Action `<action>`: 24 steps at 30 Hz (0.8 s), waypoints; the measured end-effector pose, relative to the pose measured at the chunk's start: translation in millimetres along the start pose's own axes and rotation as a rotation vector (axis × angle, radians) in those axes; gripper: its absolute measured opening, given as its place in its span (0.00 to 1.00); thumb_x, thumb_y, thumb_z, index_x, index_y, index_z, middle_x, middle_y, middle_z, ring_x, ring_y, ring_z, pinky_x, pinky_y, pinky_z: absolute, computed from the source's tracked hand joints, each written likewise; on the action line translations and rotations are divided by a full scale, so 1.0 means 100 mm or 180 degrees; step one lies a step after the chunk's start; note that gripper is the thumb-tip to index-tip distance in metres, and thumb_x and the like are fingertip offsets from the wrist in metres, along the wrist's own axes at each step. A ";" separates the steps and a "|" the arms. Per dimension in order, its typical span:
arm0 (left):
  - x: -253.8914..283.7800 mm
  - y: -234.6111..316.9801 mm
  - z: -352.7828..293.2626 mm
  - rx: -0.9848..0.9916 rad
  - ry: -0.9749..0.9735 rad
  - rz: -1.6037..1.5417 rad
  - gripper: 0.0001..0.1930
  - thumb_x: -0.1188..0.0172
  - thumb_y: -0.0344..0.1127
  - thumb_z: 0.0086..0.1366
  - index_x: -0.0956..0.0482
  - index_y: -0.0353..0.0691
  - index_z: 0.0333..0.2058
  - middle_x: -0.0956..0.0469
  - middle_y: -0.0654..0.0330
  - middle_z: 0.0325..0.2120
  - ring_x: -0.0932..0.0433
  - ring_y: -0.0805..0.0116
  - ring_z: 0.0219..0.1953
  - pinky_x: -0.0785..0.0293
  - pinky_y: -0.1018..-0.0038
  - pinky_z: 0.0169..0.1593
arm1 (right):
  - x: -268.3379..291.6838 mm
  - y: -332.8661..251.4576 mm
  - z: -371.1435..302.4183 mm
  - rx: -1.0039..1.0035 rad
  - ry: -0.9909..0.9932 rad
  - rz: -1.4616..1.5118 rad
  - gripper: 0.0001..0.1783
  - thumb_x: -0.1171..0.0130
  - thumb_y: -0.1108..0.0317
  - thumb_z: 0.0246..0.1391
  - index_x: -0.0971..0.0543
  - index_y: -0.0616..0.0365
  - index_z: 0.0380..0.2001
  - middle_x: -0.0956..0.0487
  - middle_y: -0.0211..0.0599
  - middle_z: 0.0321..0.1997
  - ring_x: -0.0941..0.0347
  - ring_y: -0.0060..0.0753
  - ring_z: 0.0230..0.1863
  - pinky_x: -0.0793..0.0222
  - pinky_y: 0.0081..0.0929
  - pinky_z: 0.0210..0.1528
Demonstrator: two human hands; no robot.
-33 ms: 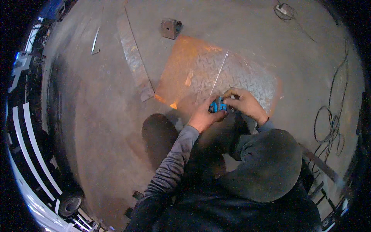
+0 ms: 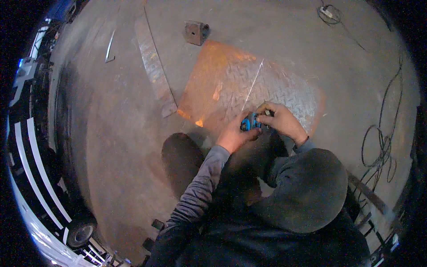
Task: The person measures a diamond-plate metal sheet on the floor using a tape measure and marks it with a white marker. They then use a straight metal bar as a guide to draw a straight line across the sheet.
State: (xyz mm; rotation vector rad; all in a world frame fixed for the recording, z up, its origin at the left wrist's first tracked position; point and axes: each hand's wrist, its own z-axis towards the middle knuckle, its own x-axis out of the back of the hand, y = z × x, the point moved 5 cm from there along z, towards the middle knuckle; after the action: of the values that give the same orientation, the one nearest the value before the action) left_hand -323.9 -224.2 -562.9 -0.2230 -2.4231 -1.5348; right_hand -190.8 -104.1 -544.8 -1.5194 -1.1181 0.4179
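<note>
My left hand [image 2: 232,135] is closed round a small blue and black tool [image 2: 246,124], whose exact kind I cannot make out. My right hand [image 2: 283,120] is beside it with fingers bent in a pinch; its fingertips meet the tool's right side, and what they hold is hidden. Both hands are over the near edge of a rusty steel plate [image 2: 202,80] with a raised tread pattern, lying on the floor. A thin white line [image 2: 252,86] crosses the plate from its far edge down to my hands.
A square metal block with a hole [image 2: 194,33] stands beyond the plate. Leftward lie a long flat steel strip [image 2: 153,62] and a thin angled metal piece [image 2: 110,46]. Black cable [image 2: 378,151] lies coiled at right. A wheel [image 2: 81,234] shows at lower left.
</note>
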 end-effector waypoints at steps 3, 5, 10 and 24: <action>0.03 0.02 0.22 0.0448 0.0078 0.0291 0.36 0.28 0.46 0.53 0.31 0.39 0.59 0.22 0.49 0.47 0.22 0.56 0.49 0.28 0.65 0.54 | 0.07 0.19 0.28 -0.0269 -0.0172 -0.0021 0.11 0.33 0.64 0.49 0.20 0.57 0.34 0.19 0.38 0.31 0.26 0.29 0.33 0.30 0.31 0.36; 0.03 -0.13 0.38 0.0713 0.0200 0.0363 0.36 0.29 0.47 0.54 0.30 0.41 0.59 0.22 0.47 0.47 0.22 0.54 0.48 0.27 0.64 0.54 | 0.13 0.43 0.54 -0.0098 -0.0026 -0.0184 0.13 0.32 0.62 0.49 0.21 0.58 0.33 0.19 0.39 0.31 0.25 0.31 0.33 0.30 0.32 0.36; -0.03 -1.25 0.45 0.1190 0.0495 0.1322 0.45 0.35 0.62 0.52 0.33 0.36 0.60 0.23 0.40 0.49 0.24 0.44 0.52 0.28 0.59 0.56 | 0.77 1.04 1.38 -0.0470 0.0927 -0.0551 0.18 0.35 0.54 0.50 0.19 0.56 0.36 0.18 0.43 0.34 0.22 0.39 0.35 0.28 0.36 0.39; -0.29 -0.96 0.59 0.1706 0.0272 0.2984 0.45 0.40 0.66 0.57 0.38 0.36 0.61 0.27 0.42 0.53 0.24 0.41 0.51 0.27 0.53 0.54 | 1.13 1.57 2.03 -0.0107 0.1404 -0.1533 0.18 0.42 0.50 0.53 0.19 0.49 0.41 0.19 0.40 0.43 0.22 0.50 0.44 0.28 0.45 0.43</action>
State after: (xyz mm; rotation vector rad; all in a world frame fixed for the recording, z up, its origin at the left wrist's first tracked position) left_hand -330.3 -211.8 -677.9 -0.9682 -2.0484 -0.4660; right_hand -228.1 118.4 -710.5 -1.2337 -1.0888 -0.2568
